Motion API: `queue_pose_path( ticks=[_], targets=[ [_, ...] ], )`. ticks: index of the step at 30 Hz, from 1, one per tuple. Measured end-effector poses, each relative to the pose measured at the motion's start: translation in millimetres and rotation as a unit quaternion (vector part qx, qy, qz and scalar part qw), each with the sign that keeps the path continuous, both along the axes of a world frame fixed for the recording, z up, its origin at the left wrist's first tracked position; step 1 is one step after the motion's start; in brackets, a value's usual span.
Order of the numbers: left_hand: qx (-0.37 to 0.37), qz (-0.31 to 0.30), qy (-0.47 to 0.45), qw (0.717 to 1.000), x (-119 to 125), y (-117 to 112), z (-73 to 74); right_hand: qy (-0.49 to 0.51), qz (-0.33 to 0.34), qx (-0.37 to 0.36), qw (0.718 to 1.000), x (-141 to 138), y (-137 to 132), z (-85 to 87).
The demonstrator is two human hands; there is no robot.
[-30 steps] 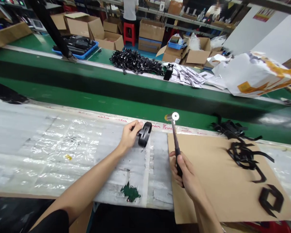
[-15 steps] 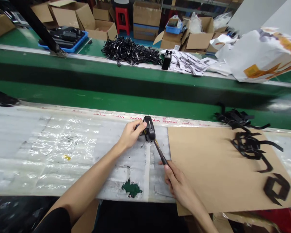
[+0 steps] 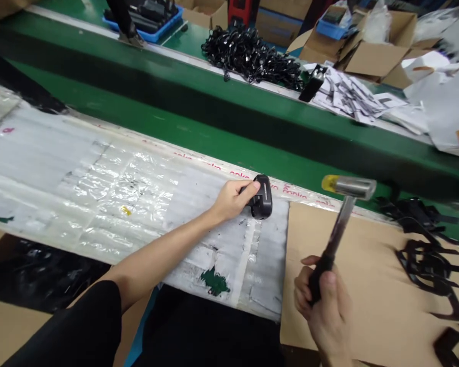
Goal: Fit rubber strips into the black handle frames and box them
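My left hand [image 3: 235, 198] grips a black plastic part [image 3: 263, 199] with a rounded body and a slot, held at the far edge of the plastic-covered work surface [image 3: 199, 199]. Its lower end is partly hidden by my fingers. In my right hand [image 3: 327, 300], closed round the dark handle, a mallet [image 3: 338, 224] stands raised, head up. The mallet head is metal with a yellow face on its left end. It hovers to the right of the black part, apart from it.
A cardboard sheet [image 3: 309, 244] covers the right side, with black bent strips [image 3: 424, 260] on it. Behind runs a green conveyor [image 3: 176, 117]. On the far ledge lie black cables [image 3: 248, 53], paper leaflets [image 3: 346, 94] and a blue tray [image 3: 156, 33].
The mallet has swung up and right, away from the black part, its head now in full sight. My left hand still holds the part. The whole view has shifted and tilted.
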State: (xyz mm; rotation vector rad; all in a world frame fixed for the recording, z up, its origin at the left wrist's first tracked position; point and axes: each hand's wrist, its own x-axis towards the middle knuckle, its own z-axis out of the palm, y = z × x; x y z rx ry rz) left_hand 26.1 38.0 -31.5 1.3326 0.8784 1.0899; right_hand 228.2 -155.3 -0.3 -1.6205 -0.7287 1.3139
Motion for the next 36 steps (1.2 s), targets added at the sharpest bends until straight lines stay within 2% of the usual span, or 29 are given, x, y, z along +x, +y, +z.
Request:
queue_pose_path(
  ticks=[4, 6, 8, 10, 13, 14, 16, 18, 20, 23, 26, 28, 31, 34, 36],
  targets=[
    [0.016, 0.002, 0.017, 1.0, -1.0, -1.1, 5.3, -0.051, 0.133, -0.129, 0.981, -7.0, 3.3, -6.5],
    [0.017, 0.008, 0.011, 1.0, -1.0, -0.8, 5.4, -0.064, 0.151, -0.15, 0.975, -3.7, 7.0, -2.6],
    [0.012, 0.009, 0.003, 1.0, -0.8, -0.1, 4.6, -0.055, 0.122, -0.13, 0.982, 1.6, 9.7, 5.0],
    [0.009, 0.006, 0.003, 1.0, -0.8, 0.5, 4.1, -0.039, 0.07, -0.079, 0.994, 4.3, 9.5, 11.3],
    [0.013, 0.007, 0.002, 1.0, -1.0, -0.1, 5.3, -0.019, -0.013, 0.009, 1.0, -0.2, 3.8, 9.9],
    [0.015, 0.008, 0.003, 1.0, -1.2, -0.7, 6.0, -0.017, -0.014, 0.005, 1.0, -3.3, 1.4, 6.9],
    [0.021, 0.008, 0.009, 1.0, -1.3, -2.3, 7.2, -0.026, 0.045, -0.067, 0.996, -9.1, -1.6, 0.3],
    [0.023, 0.009, 0.011, 1.0, -1.0, -3.1, 6.8, -0.043, 0.129, -0.155, 0.978, -11.5, -1.2, -3.2],
    [0.01, 0.013, -0.004, 1.0, -0.7, -1.5, 4.5, -0.061, 0.164, -0.179, 0.968, -8.8, 1.9, -2.0],
    [-0.062, 0.005, -0.081, 0.995, -2.1, 7.2, 1.5, -0.097, 0.146, -0.137, 0.975, 3.5, 7.0, 3.5],
    [-0.188, -0.009, -0.211, 0.959, -8.8, 19.4, 7.6, -0.189, 0.132, -0.077, 0.97, 20.2, 11.3, 4.4],
    [-0.254, -0.025, -0.303, 0.918, -15.3, 24.9, 18.2, -0.28, 0.142, -0.033, 0.949, 30.8, 15.4, 0.9],
    [-0.287, -0.063, -0.389, 0.873, -23.6, 25.5, 36.2, -0.39, 0.173, 0.04, 0.904, 42.5, 25.5, -6.3],
    [-0.294, -0.068, -0.39, 0.87, -26.0, 20.4, 45.6, -0.44, 0.174, 0.143, 0.869, 44.9, 40.6, -4.8],
    [-0.293, -0.066, -0.378, 0.876, -24.2, 16.7, 46.1, -0.448, 0.169, 0.216, 0.851, 39.0, 53.2, 4.7]
  ],
)
